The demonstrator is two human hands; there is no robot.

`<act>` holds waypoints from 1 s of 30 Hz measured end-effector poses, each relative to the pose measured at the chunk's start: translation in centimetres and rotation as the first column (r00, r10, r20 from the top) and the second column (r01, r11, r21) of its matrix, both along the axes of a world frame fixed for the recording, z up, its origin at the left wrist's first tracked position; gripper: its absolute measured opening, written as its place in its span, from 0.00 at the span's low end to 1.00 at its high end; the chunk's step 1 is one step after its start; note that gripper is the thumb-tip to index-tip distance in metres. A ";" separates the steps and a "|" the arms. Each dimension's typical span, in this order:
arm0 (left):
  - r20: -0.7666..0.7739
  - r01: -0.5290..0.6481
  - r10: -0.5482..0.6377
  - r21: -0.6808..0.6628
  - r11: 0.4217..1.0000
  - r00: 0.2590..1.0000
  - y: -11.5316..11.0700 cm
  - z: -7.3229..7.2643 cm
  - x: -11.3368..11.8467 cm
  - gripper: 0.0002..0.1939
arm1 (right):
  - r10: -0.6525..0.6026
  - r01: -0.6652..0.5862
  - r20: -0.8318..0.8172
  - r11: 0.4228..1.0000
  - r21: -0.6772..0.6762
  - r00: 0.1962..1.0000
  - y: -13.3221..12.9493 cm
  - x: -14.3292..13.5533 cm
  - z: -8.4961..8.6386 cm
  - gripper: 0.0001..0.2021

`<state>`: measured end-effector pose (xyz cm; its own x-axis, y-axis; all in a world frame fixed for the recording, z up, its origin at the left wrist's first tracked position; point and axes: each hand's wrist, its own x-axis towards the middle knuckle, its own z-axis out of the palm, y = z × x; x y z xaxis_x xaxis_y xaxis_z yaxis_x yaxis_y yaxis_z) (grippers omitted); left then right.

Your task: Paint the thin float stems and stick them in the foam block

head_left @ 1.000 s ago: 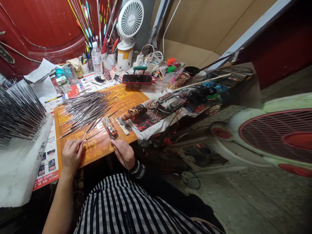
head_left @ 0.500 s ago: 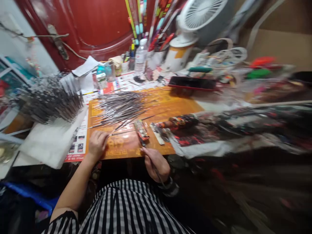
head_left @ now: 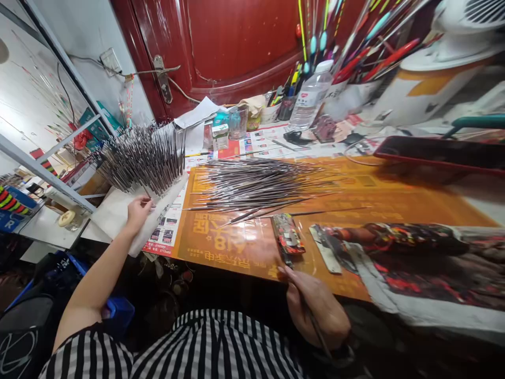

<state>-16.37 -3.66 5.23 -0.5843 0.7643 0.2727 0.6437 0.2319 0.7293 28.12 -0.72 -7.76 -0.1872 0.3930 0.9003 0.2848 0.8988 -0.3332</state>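
My left hand (head_left: pixel 139 213) is at the front edge of a dense upright cluster of dark thin sticks (head_left: pixel 144 158) on a white block (head_left: pixel 118 213). Its fingers are pinched around a thin dark stick that leans toward the cluster. My right hand (head_left: pixel 315 305) holds a slim brush (head_left: pixel 315 329), its tip beside a paint-smeared block (head_left: pixel 289 236) on the orange sheet (head_left: pixel 252 247). Behind and left of that block lies a loose pile of dark thin sticks (head_left: pixel 260 184).
A paint-crusted tool handle (head_left: pixel 410 237) and a flat scraper (head_left: pixel 326 252) lie at the right, by a stained cloth (head_left: pixel 418 310). A clear bottle (head_left: pixel 310 100), a red-edged tray (head_left: pixel 437 152) and a white fan (head_left: pixel 465 31) stand farther back. A metal frame (head_left: pixel 69 84) rises at the left.
My left hand has moved left from the orange sheet to the upright sticks. My right hand stays near the paint-smeared block with the brush. The view has turned left.
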 end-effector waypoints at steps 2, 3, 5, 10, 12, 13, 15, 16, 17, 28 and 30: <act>0.000 -0.101 0.101 0.001 0.995 0.995 0.7 0.4 -2.5 0.11 | -0.004 0.004 -0.004 1.000 0.007 1.000 0.1 0.0 -0.1 0.28; -0.020 -0.139 0.139 0.005 0.990 0.990 1.1 0.5 -3.7 0.11 | -0.007 0.007 -0.007 1.000 0.011 1.000 0.1 0.0 -0.2 0.28; -0.055 -0.214 0.215 0.012 0.977 0.975 2.0 0.7 -5.6 0.10 | -0.008 0.008 -0.009 1.000 0.009 1.000 0.1 -0.1 -0.2 0.29; -0.125 -0.303 0.301 0.005 0.953 0.945 4.1 -0.2 -7.4 0.13 | 0.004 -0.004 0.002 1.000 -0.011 1.000 0.0 0.0 -0.1 0.27; -0.142 -0.312 0.306 -0.024 0.950 0.941 4.6 -0.7 -7.4 0.14 | -0.001 0.002 0.009 1.000 -0.015 1.000 0.0 0.1 -0.1 0.27; -0.152 -0.318 0.309 -0.040 0.947 0.939 4.7 -0.9 -7.3 0.14 | -0.003 0.003 0.014 1.000 -0.013 1.000 0.1 0.1 -0.1 0.28; -0.176 -0.329 0.313 -0.073 0.941 0.933 4.8 -1.2 -7.1 0.14 | -0.002 0.002 0.023 1.000 -0.003 1.000 0.1 0.2 -0.2 0.28; -0.190 -0.335 0.314 -0.090 0.938 0.930 4.8 -1.2 -7.0 0.14 | -0.003 0.003 0.023 1.000 0.001 1.000 0.1 0.1 -0.3 0.28; -0.206 -0.340 0.314 -0.106 0.934 0.927 4.8 -1.1 -6.8 0.14 | -0.006 0.006 0.018 1.000 0.001 1.000 0.1 0.1 -0.4 0.29; -0.426 -0.303 0.199 -0.193 0.933 0.883 2.5 3.6 -3.3 0.09 | -0.065 0.064 -0.010 0.995 -0.071 0.998 -0.1 -0.5 0.2 0.24; -0.489 -0.219 0.110 -0.171 0.961 0.865 1.1 3.5 -0.4 0.09 | -0.076 0.074 -0.019 0.994 -0.081 0.997 0.0 -0.6 0.2 0.24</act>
